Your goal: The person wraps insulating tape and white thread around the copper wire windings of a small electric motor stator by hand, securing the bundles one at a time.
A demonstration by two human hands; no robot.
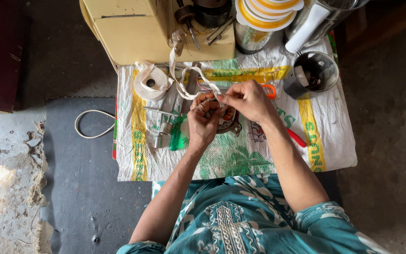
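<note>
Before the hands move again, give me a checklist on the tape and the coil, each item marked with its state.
1. Left hand grips the coil: ok, fingers wrap it from the left.
2. Right hand pinches the tape: ok, the white strip runs up from the fingertips.
3. Tape free of knots: not ok, it twists and loops near the cream box.
4. Tape roll close by: ok, it lies on the woven sack left of the hands.
5. Green screwdriver within reach: ok, beside the left wrist.
6. Coil winding fully covered: cannot tell, the hands hide most of it.
</note>
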